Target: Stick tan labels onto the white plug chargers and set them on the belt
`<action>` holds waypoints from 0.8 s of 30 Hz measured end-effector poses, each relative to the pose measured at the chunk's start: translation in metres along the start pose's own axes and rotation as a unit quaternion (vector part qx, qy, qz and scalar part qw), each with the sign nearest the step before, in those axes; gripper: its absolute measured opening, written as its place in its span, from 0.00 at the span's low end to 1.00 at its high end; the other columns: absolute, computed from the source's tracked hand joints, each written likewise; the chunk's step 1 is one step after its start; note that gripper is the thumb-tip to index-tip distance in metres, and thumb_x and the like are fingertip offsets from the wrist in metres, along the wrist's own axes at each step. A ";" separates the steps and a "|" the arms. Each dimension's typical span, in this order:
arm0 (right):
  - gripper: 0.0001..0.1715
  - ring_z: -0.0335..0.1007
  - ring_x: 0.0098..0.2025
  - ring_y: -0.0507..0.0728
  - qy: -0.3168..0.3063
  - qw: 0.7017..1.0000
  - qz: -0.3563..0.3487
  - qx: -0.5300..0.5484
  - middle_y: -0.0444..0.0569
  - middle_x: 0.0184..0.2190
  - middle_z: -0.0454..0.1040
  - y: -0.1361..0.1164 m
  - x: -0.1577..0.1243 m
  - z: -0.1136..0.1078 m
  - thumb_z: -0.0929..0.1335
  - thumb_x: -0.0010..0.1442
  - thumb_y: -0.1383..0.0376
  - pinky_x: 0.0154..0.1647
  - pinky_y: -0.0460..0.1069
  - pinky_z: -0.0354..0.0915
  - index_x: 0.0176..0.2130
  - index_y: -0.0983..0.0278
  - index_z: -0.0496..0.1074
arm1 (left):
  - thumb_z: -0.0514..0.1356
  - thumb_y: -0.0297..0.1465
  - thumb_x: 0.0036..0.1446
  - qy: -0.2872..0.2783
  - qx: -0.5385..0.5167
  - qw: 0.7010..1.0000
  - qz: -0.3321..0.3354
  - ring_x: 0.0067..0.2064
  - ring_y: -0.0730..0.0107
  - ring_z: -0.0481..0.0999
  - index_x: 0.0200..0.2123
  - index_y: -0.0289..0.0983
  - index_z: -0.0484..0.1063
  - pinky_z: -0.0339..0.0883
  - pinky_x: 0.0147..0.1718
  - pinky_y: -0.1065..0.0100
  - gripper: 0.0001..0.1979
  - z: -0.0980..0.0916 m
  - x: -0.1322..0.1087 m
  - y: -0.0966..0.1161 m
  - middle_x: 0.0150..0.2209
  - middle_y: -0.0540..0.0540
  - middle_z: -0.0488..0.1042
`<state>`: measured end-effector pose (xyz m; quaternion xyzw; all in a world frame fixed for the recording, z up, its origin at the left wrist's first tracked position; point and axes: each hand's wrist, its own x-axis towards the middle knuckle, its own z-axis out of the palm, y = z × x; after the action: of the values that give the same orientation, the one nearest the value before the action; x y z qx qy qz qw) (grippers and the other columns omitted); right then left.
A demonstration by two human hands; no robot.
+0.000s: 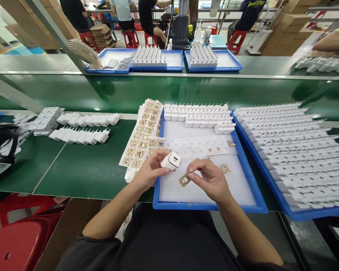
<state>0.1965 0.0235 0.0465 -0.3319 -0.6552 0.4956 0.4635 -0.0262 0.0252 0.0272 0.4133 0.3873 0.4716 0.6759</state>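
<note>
My left hand (151,171) grips a white charger (171,161), whose end with the port slots faces right. Pinched between thumb and index finger of my right hand (210,177) is a tan sticker (184,180) with cut-out openings, held just right of the charger and apart from it. Both hands are over a blue-rimmed tray (186,206) with a white bottom. Across the tray lies a translucent backing strip (197,146) with a few tan pieces left on it. A loose tan scrap (225,168) rests beyond my right hand.
Sheets of tan stickers (141,131) overlap the tray's left side. Rows of white chargers (197,113) stand at its far end. A second tray (293,158) full of chargers is at right. More chargers (81,135) lie at left. Across the line, people sit beyond further trays (175,68).
</note>
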 end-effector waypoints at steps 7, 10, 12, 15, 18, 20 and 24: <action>0.08 0.74 0.33 0.55 0.038 0.995 0.031 0.084 0.46 0.31 0.76 -0.002 -0.005 0.026 0.73 0.63 0.60 0.34 0.52 0.73 0.36 0.60 0.74 | 0.68 0.42 0.58 -0.016 0.172 0.978 0.118 0.57 0.53 0.76 0.54 0.45 0.70 0.71 0.55 0.53 0.23 0.006 -0.010 -0.027 0.55 0.41 0.76; 0.07 0.74 0.32 0.55 0.031 0.993 0.053 0.104 0.46 0.31 0.76 0.001 -0.010 0.027 0.74 0.63 0.61 0.34 0.51 0.72 0.36 0.60 0.74 | 0.69 0.42 0.58 0.012 0.273 0.949 0.157 0.58 0.52 0.76 0.55 0.45 0.72 0.70 0.58 0.53 0.23 0.004 -0.012 -0.027 0.56 0.41 0.77; 0.06 0.74 0.33 0.55 0.062 0.990 0.056 0.110 0.45 0.30 0.75 0.001 -0.011 0.026 0.74 0.63 0.61 0.34 0.52 0.72 0.36 0.59 0.74 | 0.69 0.41 0.59 0.029 0.325 0.927 0.184 0.57 0.53 0.78 0.56 0.45 0.73 0.71 0.58 0.54 0.22 0.004 -0.013 -0.025 0.55 0.42 0.79; 0.04 0.74 0.36 0.55 0.153 0.983 0.051 0.083 0.45 0.32 0.74 0.001 -0.009 0.024 0.74 0.63 0.63 0.39 0.52 0.72 0.37 0.59 0.74 | 0.68 0.37 0.60 0.031 0.363 0.897 0.251 0.56 0.55 0.80 0.57 0.44 0.72 0.74 0.56 0.56 0.23 0.007 -0.013 -0.023 0.55 0.43 0.80; 0.04 0.74 0.40 0.55 0.186 0.980 0.053 0.050 0.45 0.35 0.76 0.002 -0.005 0.026 0.74 0.62 0.65 0.44 0.52 0.71 0.38 0.59 0.75 | 0.68 0.34 0.60 0.017 0.367 0.883 0.293 0.55 0.58 0.81 0.58 0.42 0.71 0.76 0.54 0.58 0.23 0.010 -0.013 -0.021 0.54 0.43 0.80; 0.03 0.74 0.40 0.55 0.182 0.980 0.059 0.047 0.45 0.35 0.76 0.002 -0.004 0.029 0.73 0.63 0.65 0.45 0.52 0.71 0.38 0.59 0.75 | 0.69 0.33 0.60 0.017 0.369 0.880 0.298 0.55 0.59 0.81 0.57 0.42 0.71 0.76 0.54 0.59 0.23 0.012 -0.013 -0.020 0.54 0.43 0.80; 0.03 0.73 0.39 0.54 0.189 0.979 0.057 0.045 0.44 0.34 0.75 0.003 -0.003 0.033 0.73 0.63 0.65 0.43 0.51 0.70 0.38 0.58 0.75 | 0.69 0.34 0.60 0.016 0.371 0.878 0.302 0.54 0.59 0.82 0.56 0.42 0.72 0.76 0.53 0.61 0.22 0.014 -0.013 -0.018 0.53 0.42 0.81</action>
<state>0.1667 0.0100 0.0404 -0.4350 -0.5126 0.4790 0.5644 -0.0107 0.0057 0.0173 0.7232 0.4009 0.4809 0.2915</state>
